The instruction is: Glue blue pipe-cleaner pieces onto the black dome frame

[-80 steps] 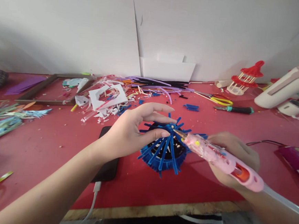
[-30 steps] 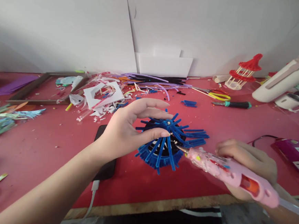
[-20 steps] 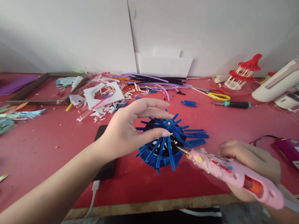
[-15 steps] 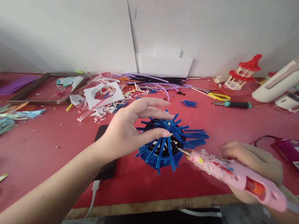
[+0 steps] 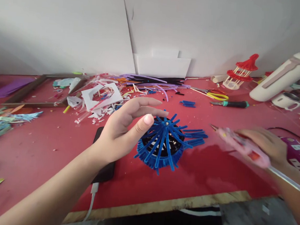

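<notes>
A round piece made of blue pipe cleaners over a black base stands on the red table, its stems fanning out from a top point. My left hand hovers at its left side with the fingers apart and thumb raised, partly covering it. Away to the right, my right hand grips a pink hot glue gun, slightly blurred, with a glue stick sticking out of its back end. The gun's metal nozzle points left, apart from the blue piece. Several cut blue pipe cleaners lie against the piece's right side.
A black phone on a white cable lies under my left wrist. Behind are paper scraps, purple and black pipe cleaners, yellow-handled scissors, a cutter, a red-roofed stick model, a mug and a white bottle.
My right hand has drawn the glue gun back to the right and up, away from the blue piece. My left thumb has lifted off it.
</notes>
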`<state>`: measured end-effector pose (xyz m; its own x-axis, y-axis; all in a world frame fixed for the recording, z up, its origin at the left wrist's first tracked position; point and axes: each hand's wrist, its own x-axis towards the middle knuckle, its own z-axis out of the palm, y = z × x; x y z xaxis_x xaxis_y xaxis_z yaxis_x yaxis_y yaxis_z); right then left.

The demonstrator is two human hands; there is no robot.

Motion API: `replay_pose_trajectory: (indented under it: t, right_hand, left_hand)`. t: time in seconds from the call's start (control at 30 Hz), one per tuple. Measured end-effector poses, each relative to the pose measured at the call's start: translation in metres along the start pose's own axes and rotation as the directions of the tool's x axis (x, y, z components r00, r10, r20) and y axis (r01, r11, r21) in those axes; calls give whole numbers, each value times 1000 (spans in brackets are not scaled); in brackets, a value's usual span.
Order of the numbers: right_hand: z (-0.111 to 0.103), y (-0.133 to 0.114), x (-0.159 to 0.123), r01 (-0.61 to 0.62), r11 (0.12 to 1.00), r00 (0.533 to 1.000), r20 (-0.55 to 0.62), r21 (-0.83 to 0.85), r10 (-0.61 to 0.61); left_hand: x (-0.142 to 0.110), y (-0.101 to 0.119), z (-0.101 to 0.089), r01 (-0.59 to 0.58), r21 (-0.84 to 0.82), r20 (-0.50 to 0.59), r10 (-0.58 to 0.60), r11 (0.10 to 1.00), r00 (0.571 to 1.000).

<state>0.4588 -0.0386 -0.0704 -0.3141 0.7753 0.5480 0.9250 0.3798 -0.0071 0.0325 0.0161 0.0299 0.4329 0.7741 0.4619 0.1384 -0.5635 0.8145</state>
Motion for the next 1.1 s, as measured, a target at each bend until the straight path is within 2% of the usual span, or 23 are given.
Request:
replay_pose_trajectory:
  t: [0.1,0.2,0.23,0.3,0.4,0.47,0.53,0.63,0.77,0.87,0.97,1.1]
  right_hand:
    - [13,30,8,28,995,988,155,-98,-13]
    - [18,43,18,37,994,974,225,-106,-12]
    - [17,44,22,47,993,972,234,-108,-20]
    - [10,43,31,43,990,986,163,-131,-21]
    - [0,28,48,8,988,999,-47,-157,-15]
    - [-1,11,59,49,995,995,-83,-92,-57]
    - [4,-12,69,136,991,991,3,20,-136]
    - [19,-46,81,230,955,950,171,189,-263]
    - [36,-77,93,210,928,908,290,308,-302]
    - [39,-82,99,147,927,906,329,345,-266]
    - [33,-78,106,104,931,927,306,350,-219]
    - [13,-76,128,40,929,946,285,367,-153]
  left_hand:
    - [3,0,2,-11,57,-78,15,998,997]
    - [7,0,4,-45,150,-125,64,988,990]
    - [8,0,3,-47,173,-131,70,984,989]
    - [9,1,3,-36,185,-164,67,982,984]
    - [9,4,1,2,192,-234,44,981,971]
    - [7,5,0,30,214,-253,26,976,967]
    - [6,4,0,43,234,-252,18,971,968]
    - [4,0,0,19,206,-251,34,978,967]
    - [2,-4,-3,-11,105,-268,39,994,963]
    - [-1,-3,-8,0,66,-269,18,998,963]
    - [0,0,-15,8,31,-260,0,999,966]
    - [15,9,-26,-29,14,-162,31,999,986]
